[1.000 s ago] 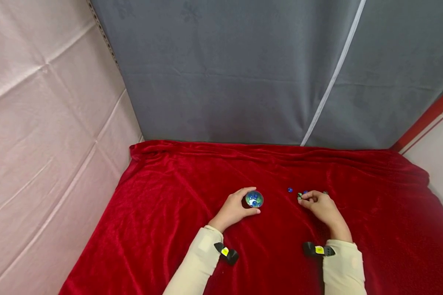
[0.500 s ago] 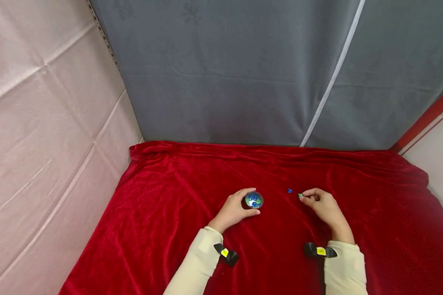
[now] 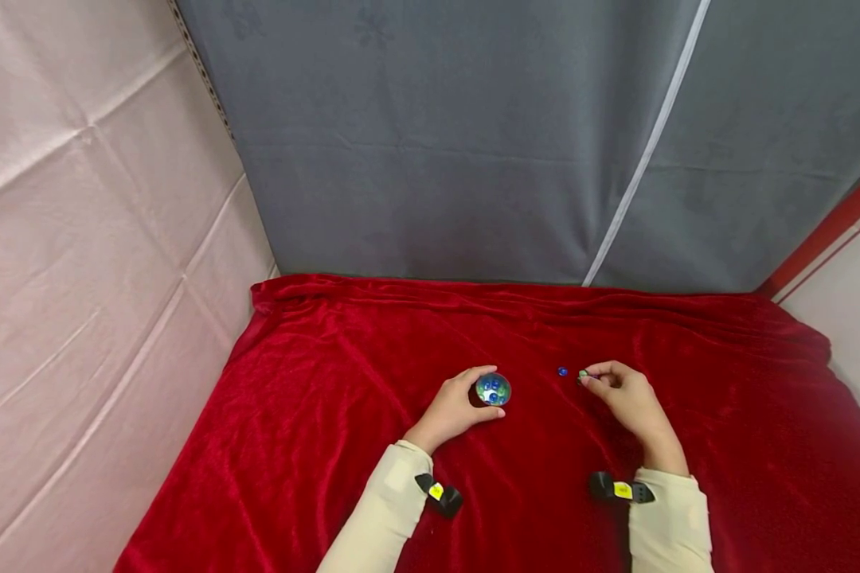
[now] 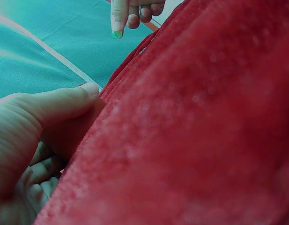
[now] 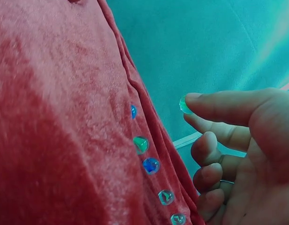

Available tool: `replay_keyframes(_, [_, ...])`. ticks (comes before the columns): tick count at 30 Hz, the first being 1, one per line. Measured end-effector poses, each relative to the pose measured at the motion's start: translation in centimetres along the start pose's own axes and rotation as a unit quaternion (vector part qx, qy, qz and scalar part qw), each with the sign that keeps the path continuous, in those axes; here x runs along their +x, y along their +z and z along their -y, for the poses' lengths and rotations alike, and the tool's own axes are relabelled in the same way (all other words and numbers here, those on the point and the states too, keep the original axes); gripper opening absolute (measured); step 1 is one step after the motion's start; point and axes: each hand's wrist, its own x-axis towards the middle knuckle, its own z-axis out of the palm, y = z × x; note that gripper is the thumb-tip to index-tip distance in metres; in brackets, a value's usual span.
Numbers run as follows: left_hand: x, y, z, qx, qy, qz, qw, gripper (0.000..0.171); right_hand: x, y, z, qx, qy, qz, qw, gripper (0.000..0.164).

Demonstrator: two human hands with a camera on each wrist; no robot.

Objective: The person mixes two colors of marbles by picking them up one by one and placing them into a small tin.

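Green marble [image 5: 184,104] higher in right fingers [image 5: 221,131], yellow labels [image 3: 622,489] unreadable

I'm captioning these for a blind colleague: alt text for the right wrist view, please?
A right hand pinches a round, glassy green marble. Nearby, five round, glassy blue or green marbles lie in a loose row on plush red cloth.

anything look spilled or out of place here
Nothing clearly stands out. The round container held by the left hand has marbles inside; the right hand pinches a green marble. The loose marbles form a rough row on the creased red cloth, so they don't look spilled.
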Motion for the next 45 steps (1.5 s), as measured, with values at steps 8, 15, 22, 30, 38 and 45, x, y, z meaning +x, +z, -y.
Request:
replay_keyframes(8, [0.0,0.0,0.0,0.002,0.002,-0.002,1.0,0.068,0.0,0.7,1.1,0.005,-0.021,-0.02,1.0,0.021])
replay_keyframes(15, [0.1,0.0,-0.1,0.001,-0.002,0.001,1.0,0.068,0.2,1.9,2.5,0.019,-0.044,-0.01,0.999,0.019])
replay_keyframes(22, [0.2,0.0,-0.2,0.0,-0.005,0.002,1.0,0.068,0.1,3.0,3.8,0.022,-0.051,-0.006,0.998,0.02])
replay_keyframes(30, [0.1,0.0,-0.2,-0.002,-0.003,0.007,1.0,0.067,0.0,4.6,4.6,0.016,-0.049,0.007,0.999,0.017])
replay_keyframes(38, [0.3,0.0,-0.2,0.001,0.004,0.004,1.0,0.067,-0.2,6.1,5.8,0.009,-0.064,0.022,0.998,0.015])
replay_keyframes(45, [0.4,0.0,-0.3,0.0,0.005,0.006,1.0,0.067,-0.4,7.4,6.5,0.009,-0.064,0.029,0.997,0.016])
